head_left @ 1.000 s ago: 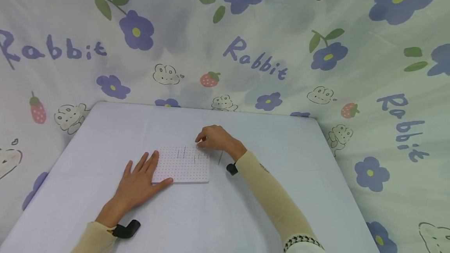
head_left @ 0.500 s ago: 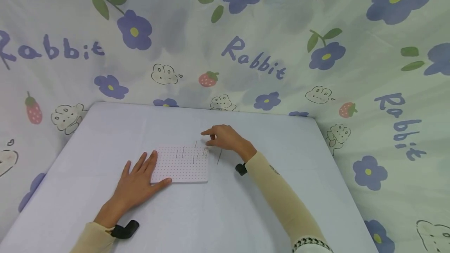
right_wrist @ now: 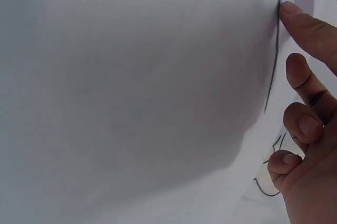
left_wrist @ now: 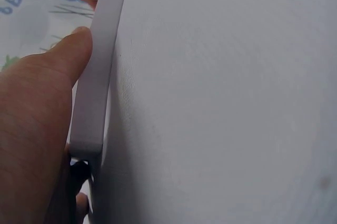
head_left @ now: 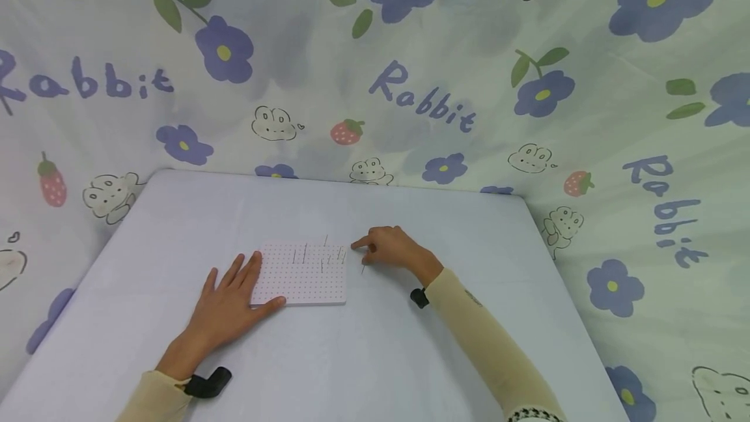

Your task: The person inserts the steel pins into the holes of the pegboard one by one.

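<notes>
A white board with rows of small dots [head_left: 281,285] lies on the table. Several thin dark sticks [head_left: 305,253] stand up from it, and one more stick [head_left: 325,240] shows at its far edge. My left hand [head_left: 225,305] rests at the board's left side, fingers spread and thumb over the near edge; the left wrist view shows that thumb [left_wrist: 73,50] against the board's side [left_wrist: 95,92]. To the right of the board, my right hand [head_left: 395,249] reaches over a loose thin stick [right_wrist: 274,61] on the table. A fingertip is at this stick; no pinch shows.
A white cloth covers the table [head_left: 469,253]. Behind and beside it hangs a curtain [head_left: 316,83] printed with flowers, rabbits and strawberries. Black wrist devices [head_left: 209,383] sit on both wrists.
My right hand has let go of a stick at the board's far edge, which now stays there. The hand has moved right and nearer, to the loose stick. The left hand holds still.
</notes>
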`<state>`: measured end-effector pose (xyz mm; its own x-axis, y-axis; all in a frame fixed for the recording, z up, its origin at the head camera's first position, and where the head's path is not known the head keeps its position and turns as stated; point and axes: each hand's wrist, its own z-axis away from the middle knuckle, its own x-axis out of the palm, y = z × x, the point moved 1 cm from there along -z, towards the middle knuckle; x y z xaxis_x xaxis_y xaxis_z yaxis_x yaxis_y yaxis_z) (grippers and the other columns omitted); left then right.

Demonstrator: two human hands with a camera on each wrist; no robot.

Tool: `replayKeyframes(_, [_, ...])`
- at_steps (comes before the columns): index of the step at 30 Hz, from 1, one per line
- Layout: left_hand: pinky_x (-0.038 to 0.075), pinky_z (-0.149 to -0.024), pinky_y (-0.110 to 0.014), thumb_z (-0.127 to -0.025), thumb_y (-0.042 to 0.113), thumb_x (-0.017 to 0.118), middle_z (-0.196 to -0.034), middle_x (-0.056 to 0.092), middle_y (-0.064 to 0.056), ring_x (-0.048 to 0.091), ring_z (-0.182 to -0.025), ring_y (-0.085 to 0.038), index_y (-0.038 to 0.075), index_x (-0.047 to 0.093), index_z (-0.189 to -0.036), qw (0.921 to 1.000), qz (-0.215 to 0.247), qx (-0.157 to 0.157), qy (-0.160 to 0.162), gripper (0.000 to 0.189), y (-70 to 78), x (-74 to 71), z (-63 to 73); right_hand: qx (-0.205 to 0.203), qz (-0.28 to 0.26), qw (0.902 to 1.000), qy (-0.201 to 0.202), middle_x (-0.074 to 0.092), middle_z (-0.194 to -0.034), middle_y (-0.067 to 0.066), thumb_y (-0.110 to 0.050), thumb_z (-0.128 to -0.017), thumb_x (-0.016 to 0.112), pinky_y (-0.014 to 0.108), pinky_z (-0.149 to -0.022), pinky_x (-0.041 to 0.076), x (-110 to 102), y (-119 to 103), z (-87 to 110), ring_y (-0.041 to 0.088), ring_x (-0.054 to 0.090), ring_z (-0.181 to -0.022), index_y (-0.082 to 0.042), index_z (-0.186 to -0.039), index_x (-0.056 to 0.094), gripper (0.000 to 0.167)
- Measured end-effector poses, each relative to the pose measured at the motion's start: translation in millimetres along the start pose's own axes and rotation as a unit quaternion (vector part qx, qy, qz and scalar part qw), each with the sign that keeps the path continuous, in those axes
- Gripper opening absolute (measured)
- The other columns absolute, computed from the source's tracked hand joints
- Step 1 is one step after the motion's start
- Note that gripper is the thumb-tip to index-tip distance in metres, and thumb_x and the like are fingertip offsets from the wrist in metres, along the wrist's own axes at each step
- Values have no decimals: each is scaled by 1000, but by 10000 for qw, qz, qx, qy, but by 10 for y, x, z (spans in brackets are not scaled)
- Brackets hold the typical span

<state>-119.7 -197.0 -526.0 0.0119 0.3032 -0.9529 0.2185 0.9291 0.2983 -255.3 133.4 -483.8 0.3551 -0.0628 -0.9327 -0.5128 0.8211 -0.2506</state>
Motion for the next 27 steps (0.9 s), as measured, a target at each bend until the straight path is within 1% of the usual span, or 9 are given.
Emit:
replayKeyframes(5, [2,-115,-71,-88,79,49,-163,26,-20,15,-153,-41,1,15,-160,10000,-1,2,-40,112,7,-7,6,-25,-20,10000,34,59,-85,-11,-31,-89,78,29,-77,44,36,66,51,8,54,-78,-34,-126,72,37])
replayKeyframes(9, [1,-115,-72,-88,79,49,-163,26,-20,15,-153,-40,1,15,-160,10000,8,8,-35,112,11,-10,6,-49,-81,9999,96,59,-85,-11,-32,-89,78,28,-75,44,49,101,69,8,54,-76,-33,-122,75,33])
replayKeyframes(17, [1,-115,-71,-87,80,48,-163,26,-22,15,-153,-41,1,15,-160,9999,-54,-52,-87,113,24,1,-2,-113,-249,9993,272,60,-83,-16,-34,-87,80,30,-77,43,76,126,120,6,55,-74,-30,-115,78,28])
replayKeyframes(21, [1,-115,-71,-87,80,49,-163,26,-22,15,-153,-41,1,15,-160,9999,-45,-60,-69,113,27,1,-2,-169,-264,9987,394,62,-84,-19,-35,-86,81,32,-80,43,82,132,144,3,56,-74,-29,-109,80,24])
replayKeyframes(25, [1,-115,-72,-87,80,48,-163,26,-22,14,-153,-41,1,15,-160,9999,-34,-55,-80,112,36,-11,-2,-281,-251,9979,522,63,-84,-21,-35,-86,81,31,-81,44,102,145,165,-1,57,-74,-30,-104,82,19])
replayKeyframes(27, [1,-115,-72,-87,80,49,-163,26,-22,14,-153,-41,1,15,-160,9999,-27,-60,-84,112,38,-18,-3,-405,-188,9971,615,63,-84,-21,-35,-87,80,30,-80,45,118,153,172,-2,57,-74,-30,-101,82,16])
